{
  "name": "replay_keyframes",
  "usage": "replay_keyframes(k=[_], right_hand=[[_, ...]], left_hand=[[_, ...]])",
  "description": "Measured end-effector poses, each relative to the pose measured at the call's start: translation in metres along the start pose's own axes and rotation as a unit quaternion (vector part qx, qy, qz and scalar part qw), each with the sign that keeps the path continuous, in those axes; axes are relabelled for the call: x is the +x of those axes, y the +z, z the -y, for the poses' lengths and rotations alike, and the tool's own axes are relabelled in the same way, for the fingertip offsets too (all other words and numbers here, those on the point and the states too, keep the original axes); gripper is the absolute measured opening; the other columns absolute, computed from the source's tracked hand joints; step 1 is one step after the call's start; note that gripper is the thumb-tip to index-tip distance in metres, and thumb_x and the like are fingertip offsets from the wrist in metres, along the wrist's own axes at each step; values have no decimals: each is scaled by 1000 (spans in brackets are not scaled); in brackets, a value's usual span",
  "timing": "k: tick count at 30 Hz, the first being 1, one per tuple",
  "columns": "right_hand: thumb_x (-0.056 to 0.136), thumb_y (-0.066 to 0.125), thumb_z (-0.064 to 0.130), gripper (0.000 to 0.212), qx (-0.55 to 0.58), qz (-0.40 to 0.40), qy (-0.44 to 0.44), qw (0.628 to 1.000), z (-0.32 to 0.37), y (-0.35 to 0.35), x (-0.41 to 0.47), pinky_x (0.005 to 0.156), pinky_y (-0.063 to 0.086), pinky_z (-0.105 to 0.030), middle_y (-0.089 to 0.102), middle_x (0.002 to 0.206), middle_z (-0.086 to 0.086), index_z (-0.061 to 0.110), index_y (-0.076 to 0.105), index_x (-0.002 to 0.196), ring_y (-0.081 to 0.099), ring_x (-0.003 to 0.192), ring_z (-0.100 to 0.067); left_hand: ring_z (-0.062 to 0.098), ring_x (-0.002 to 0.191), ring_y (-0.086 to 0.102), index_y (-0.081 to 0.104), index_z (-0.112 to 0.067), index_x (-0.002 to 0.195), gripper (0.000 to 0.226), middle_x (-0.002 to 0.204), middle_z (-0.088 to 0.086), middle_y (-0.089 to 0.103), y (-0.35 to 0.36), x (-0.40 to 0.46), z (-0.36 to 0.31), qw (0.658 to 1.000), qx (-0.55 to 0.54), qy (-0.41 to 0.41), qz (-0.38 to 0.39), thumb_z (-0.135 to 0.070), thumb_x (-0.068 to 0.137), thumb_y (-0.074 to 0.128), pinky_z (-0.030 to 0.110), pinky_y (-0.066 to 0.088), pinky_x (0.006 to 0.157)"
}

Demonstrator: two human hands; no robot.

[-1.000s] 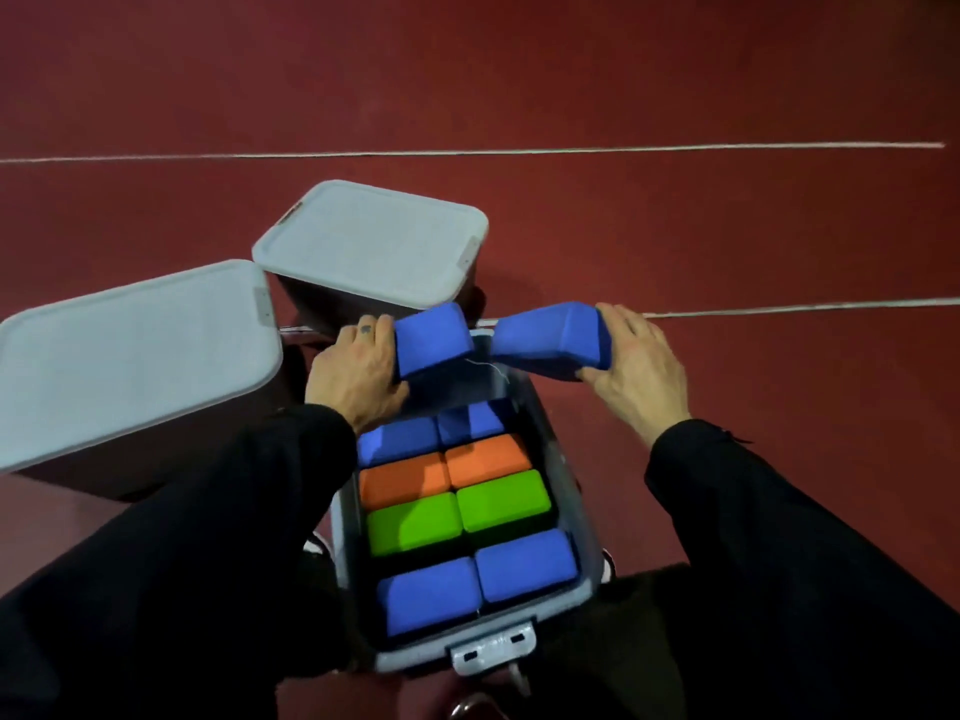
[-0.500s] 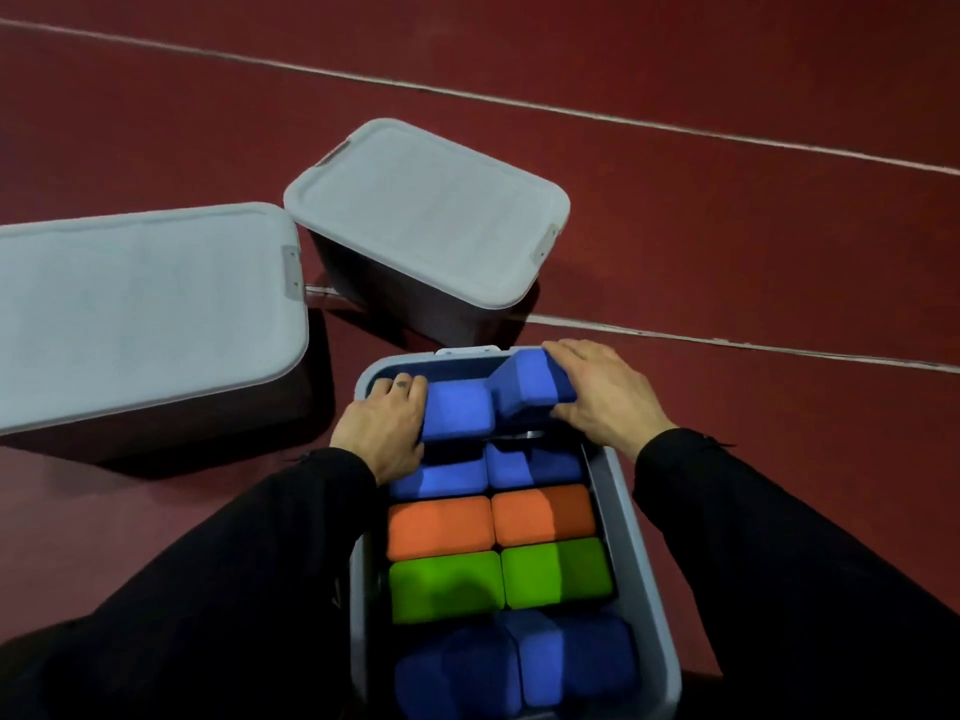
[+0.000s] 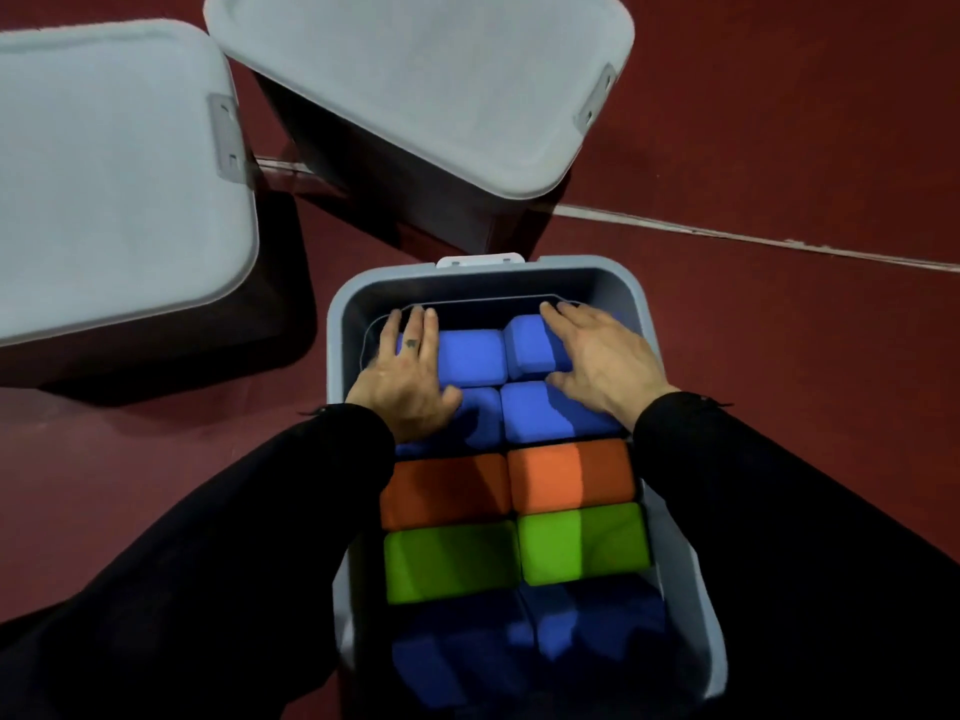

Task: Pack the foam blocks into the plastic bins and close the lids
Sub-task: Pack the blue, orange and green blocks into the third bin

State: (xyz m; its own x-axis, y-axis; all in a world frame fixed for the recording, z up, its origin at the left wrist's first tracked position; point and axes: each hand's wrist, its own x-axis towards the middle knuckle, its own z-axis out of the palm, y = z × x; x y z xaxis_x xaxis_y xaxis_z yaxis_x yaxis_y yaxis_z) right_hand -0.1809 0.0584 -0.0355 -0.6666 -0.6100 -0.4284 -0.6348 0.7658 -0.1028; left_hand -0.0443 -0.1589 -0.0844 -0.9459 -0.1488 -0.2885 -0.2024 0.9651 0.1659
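An open grey plastic bin (image 3: 571,263) sits on the floor in front of me, filled with rows of foam blocks. From the near end these are dark blue (image 3: 467,652), green (image 3: 452,563), orange (image 3: 571,475) and blue (image 3: 550,415). At the far end, my left hand (image 3: 402,381) lies over a blue block (image 3: 472,358) with the fingers wrapped past its far edge. My right hand (image 3: 602,361) covers a second blue block (image 3: 532,345), which sits slightly tilted beside the first. Both blocks are down inside the bin.
Two more grey bins with their lids on stand close by: one to the left (image 3: 104,174) and one just beyond the open bin (image 3: 415,80). The floor is dark red with a white line (image 3: 753,239). My black sleeves hide part of the bin's sides.
Both hands have brought their blue blocks from above the bin's far rim down into its far end. The view has moved closer over the bin.
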Motion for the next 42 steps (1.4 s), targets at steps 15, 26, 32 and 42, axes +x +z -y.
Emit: replay_keyframes(k=[15,26,32,42], right_hand=[[96,30,71,90,8,-64,41,997,36,61,-14,124,9,-62,-3,171,-11,17,8,163,0,158,-34],[104,25,58,76,83,-40,41,995,46,66,1,127,-8,-45,-7,172,-2,17,2,163,-10,158,-20],[104,26,54,65,122,-143,32,982,36,68,-77,127,9,-48,17,170,-7,24,26,161,10,158,-27],[101,32,58,72,-7,-107,113,988,49,116,-80,124,7,-60,5,169,-21,27,15,163,5,157,-37]], left_hand=[[36,154,15,30,-16,158,66,168,7,18,32,-21,-33,997,44,41,-58,-51,101,35,67,12,118],[37,154,14,29,-7,157,91,167,11,19,31,-11,-25,996,56,60,-38,-72,93,26,66,8,119],[35,153,20,35,-10,156,72,165,14,24,38,-77,-40,993,-4,46,-111,-55,100,33,66,12,119],[37,155,8,19,-18,160,77,169,12,10,69,-87,-50,997,43,22,-53,-61,97,30,71,4,117]])
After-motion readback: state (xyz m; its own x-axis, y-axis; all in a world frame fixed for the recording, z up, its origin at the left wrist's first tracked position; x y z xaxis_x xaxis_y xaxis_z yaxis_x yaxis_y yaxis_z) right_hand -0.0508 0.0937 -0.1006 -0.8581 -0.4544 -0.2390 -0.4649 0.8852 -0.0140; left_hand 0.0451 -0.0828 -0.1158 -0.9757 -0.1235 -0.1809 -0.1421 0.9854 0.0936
